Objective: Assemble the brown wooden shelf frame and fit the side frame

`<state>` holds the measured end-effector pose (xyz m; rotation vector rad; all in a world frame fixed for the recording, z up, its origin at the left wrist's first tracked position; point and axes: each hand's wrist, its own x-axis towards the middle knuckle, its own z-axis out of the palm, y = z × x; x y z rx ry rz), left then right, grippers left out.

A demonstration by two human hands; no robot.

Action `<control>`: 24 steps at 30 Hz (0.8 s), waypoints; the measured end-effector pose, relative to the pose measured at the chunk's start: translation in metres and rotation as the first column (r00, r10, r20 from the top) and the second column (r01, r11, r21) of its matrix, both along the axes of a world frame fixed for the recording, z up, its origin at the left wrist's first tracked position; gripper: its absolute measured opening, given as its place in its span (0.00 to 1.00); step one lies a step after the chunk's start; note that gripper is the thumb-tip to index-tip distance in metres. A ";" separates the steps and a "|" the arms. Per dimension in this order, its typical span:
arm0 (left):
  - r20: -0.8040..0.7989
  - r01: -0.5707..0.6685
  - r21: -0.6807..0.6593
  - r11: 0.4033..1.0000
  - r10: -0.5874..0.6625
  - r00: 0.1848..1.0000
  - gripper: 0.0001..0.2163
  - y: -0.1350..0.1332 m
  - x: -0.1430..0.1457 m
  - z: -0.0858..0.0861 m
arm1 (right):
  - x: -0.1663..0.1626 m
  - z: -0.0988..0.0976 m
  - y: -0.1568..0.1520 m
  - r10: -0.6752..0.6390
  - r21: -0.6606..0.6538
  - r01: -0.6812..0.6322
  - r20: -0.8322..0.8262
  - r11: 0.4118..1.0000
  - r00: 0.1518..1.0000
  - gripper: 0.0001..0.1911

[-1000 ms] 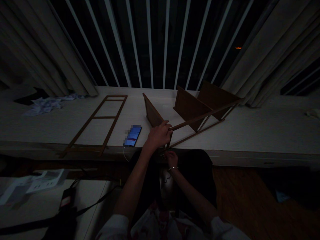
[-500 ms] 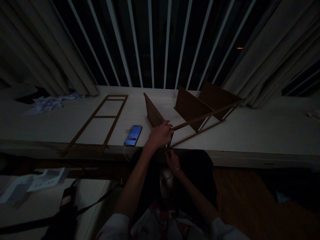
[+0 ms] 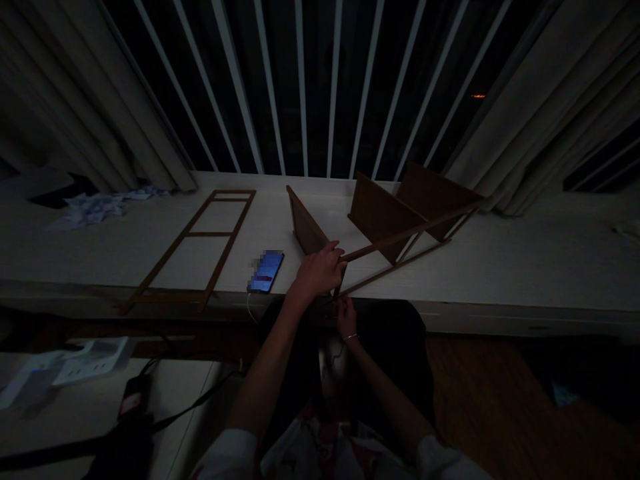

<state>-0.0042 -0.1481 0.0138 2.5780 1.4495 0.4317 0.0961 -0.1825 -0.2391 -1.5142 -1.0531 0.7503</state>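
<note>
- Our left hand point(image 3: 320, 270) is clenched around the near end rail of the dark brown wooden shelf rack point(image 3: 380, 215), at the desk's front edge.
- Our right hand point(image 3: 346, 316) sits just below it, fingertips at the rack's lower corner. In the dark we cannot tell whether it pinches anything.
- The rack lies on its side on the pale wooden desk point(image 3: 500, 267), with three boards standing on edge and thin rails running from our hands toward the right.
- A phone with a lit blue screen point(image 3: 266, 270) lies just left of our left hand.
- Further left, a flat ladder-shaped brown wooden frame point(image 3: 210, 234) lies on the desk, with crumpled pale papers point(image 3: 95, 207) beyond it near the grey curtain point(image 3: 100, 120).
</note>
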 end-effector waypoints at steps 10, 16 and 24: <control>0.000 0.007 0.031 0.999 -0.007 1.000 0.15 -0.001 0.001 -0.002 | 0.024 0.008 -0.004 -0.024 0.003 0.024 0.311 1.000 0.950 0.13; -0.012 -0.005 0.019 1.000 0.005 1.000 0.15 -0.001 0.002 0.000 | 0.032 0.010 -0.001 0.262 0.072 -0.331 0.464 0.941 0.846 0.12; -0.002 -0.004 0.015 1.000 0.004 1.000 0.15 -0.001 0.003 0.001 | 0.016 0.000 -0.005 0.162 0.102 -0.188 0.216 0.977 0.963 0.12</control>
